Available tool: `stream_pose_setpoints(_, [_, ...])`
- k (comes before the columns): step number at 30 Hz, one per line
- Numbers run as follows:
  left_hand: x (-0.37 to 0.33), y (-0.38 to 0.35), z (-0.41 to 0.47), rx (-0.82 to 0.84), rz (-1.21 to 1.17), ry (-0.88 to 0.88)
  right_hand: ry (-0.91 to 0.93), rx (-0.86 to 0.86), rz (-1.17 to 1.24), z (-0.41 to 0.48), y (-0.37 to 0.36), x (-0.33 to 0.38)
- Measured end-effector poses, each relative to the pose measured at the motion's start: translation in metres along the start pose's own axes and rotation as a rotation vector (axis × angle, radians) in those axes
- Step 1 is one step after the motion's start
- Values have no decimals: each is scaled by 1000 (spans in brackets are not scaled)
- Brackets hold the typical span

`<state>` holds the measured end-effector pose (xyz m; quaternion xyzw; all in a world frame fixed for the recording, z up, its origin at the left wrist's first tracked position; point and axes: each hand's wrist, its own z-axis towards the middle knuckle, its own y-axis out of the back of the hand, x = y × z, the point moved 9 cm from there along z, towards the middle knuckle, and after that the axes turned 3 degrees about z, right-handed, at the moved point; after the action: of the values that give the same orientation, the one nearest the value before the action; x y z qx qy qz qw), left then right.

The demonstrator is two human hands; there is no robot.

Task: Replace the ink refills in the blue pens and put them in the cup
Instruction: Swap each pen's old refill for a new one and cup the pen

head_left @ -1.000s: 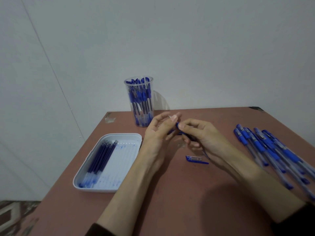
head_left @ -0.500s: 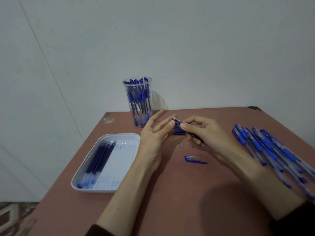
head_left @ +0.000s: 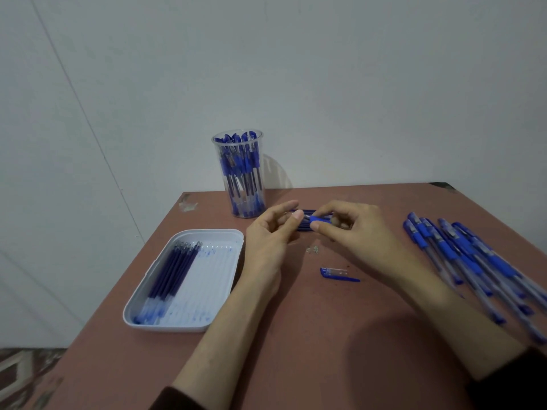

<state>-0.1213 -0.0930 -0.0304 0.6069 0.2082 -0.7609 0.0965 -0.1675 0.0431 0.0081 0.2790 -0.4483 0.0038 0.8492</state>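
Note:
My right hand [head_left: 352, 229] grips a blue pen [head_left: 322, 219] by its blue grip section, holding it level above the table. My left hand [head_left: 270, 236] meets it from the left, thumb and fingers pinching the pen's metal tip. A loose blue pen cap [head_left: 337, 273] lies on the table just in front of my hands. The clear cup [head_left: 241, 176], holding several blue pens, stands behind my left hand. A small bunch of dark refills [head_left: 303, 226] lies on the table under the held pen, partly hidden by my fingers.
A white tray [head_left: 207, 233] at the left holds several dark blue refills [head_left: 174, 270] along its left side. Several capped blue pens [head_left: 461, 255] lie in a row at the right. The brown table [head_left: 296, 335] ends close to the tray on the left.
My left fingers, stretched out half a second ago, have curled back onto the pen's tip. The pen has swung from tilted to nearly level. My right hand stayed in place.

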Motion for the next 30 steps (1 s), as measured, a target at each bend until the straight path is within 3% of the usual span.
stream_pose_setpoints(4, [3,-1,0,-5,6,12,150,-72,-272,-2,5,11])
stream_pose_setpoints(12, [4,4,3,-53,35,1,278,-133,-555,-7,4,26])
stream_pose_setpoints(19, [-6,19,3,-169,92,-74,140,-143,-594,-1,20,13])
stream_pose_setpoints(22, [-8,13,2,-90,270,-99,10,-203,-504,3,34,-4])
stream_pose_setpoints(26, [-1,-10,-6,133,717,-116,-62,-233,-436,3,41,-13])
stream_pose_setpoints(30, [2,-13,-9,202,830,-90,-69,-227,-437,3,40,-14])
